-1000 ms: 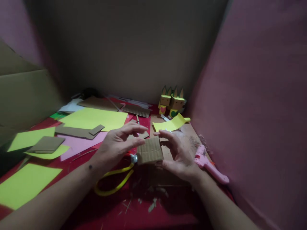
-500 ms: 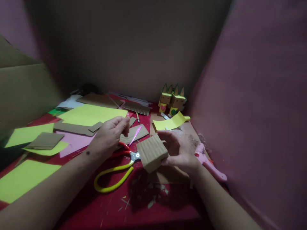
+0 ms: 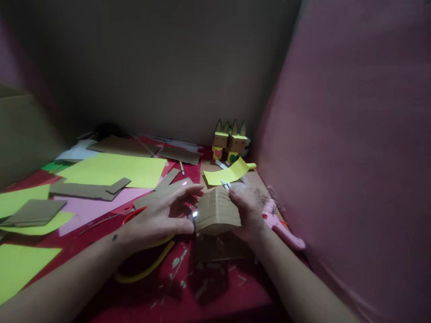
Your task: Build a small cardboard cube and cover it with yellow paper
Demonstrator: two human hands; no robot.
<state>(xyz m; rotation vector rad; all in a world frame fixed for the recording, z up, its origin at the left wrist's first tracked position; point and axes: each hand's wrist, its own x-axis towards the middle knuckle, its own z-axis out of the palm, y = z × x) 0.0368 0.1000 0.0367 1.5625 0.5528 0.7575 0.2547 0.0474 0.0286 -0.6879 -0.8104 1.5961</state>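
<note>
A small cardboard box (image 3: 218,210) is held over the red table, its corrugated faces towards me. My right hand (image 3: 248,211) grips it from the right side. Just left of the box, my left hand (image 3: 164,218) has its thumb and fingers apart with nothing between them. Beneath my left hand and wrist lie scissors (image 3: 148,272) with yellow and red handles, mostly covered. Behind the box is a curled yellow paper strip (image 3: 229,173) with a white marker (image 3: 225,184) near it.
Yellow sheets (image 3: 114,168), cardboard pieces (image 3: 40,212) and pink paper (image 3: 97,205) spread over the left. A pink glue gun (image 3: 284,229) lies right, by the wall. Two cardboard figures (image 3: 230,142) stand at the back. Scraps litter the front.
My left hand has come lower and closer to the box, its fingers opening. The box has been turned in my right hand. The view has shifted slightly right.
</note>
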